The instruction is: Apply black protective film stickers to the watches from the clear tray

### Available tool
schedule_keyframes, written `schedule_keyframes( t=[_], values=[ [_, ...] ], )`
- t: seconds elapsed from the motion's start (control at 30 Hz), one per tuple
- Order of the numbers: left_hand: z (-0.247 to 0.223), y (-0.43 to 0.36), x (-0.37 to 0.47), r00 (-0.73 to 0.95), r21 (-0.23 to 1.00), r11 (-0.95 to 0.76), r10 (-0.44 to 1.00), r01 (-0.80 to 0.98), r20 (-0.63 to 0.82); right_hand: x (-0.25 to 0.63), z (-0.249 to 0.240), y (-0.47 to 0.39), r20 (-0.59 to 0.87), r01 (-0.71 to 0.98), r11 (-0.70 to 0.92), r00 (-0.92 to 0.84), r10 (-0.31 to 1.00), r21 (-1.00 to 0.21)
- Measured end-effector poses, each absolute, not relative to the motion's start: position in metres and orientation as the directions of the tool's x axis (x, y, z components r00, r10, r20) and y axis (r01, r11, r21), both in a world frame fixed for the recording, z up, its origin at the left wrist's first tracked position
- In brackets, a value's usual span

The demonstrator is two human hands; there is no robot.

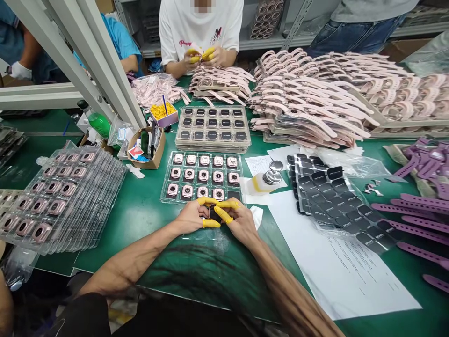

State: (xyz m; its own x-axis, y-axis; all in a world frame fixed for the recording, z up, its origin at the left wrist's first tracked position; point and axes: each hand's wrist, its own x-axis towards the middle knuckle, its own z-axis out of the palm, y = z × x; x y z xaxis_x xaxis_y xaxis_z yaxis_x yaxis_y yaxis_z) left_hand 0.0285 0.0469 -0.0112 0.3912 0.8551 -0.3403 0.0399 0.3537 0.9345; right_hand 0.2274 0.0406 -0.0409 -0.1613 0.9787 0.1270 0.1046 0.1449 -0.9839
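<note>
Between my two hands, low in the middle, is a small dark watch case (214, 214). My left hand (195, 215) grips its left side, and my right hand (237, 216) pinches it from the right. Yellow covers sit on several fingertips of both hands. Just beyond them lies a clear tray (166, 180) of pink watch cases, with one compartment at its near right corner holding no case. Behind that tray stands a stack of trays (213, 144) with dark-faced pieces.
Stacked trays of pink cases (70, 196) rise at left. A cardboard box (154, 159) and a pump bottle (264, 180) flank the trays. Black film sheets (326, 196) and white paper (336, 267) lie right. Pink straps (301, 103) are piled behind; a person (199, 32) sits opposite.
</note>
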Motion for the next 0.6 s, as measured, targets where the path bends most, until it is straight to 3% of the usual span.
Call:
schedule_keyframes(
  t=[0.37, 0.6],
  values=[
    [-0.0119, 0.0470, 0.0283, 0.400, 0.932, 0.359, 0.849, 0.041, -0.345, 0.2283, -0.0440, 0.0409, 0.121, 0.150, 0.147, -0.168, 0.978, -0.978],
    [-0.0103, 0.0473, 0.0288, 0.401, 0.932, 0.362, 0.849, 0.036, -0.345, 0.2268, -0.0403, 0.0395, 0.141, 0.277, 0.177, -0.146, 0.979, -0.944]
  ],
)
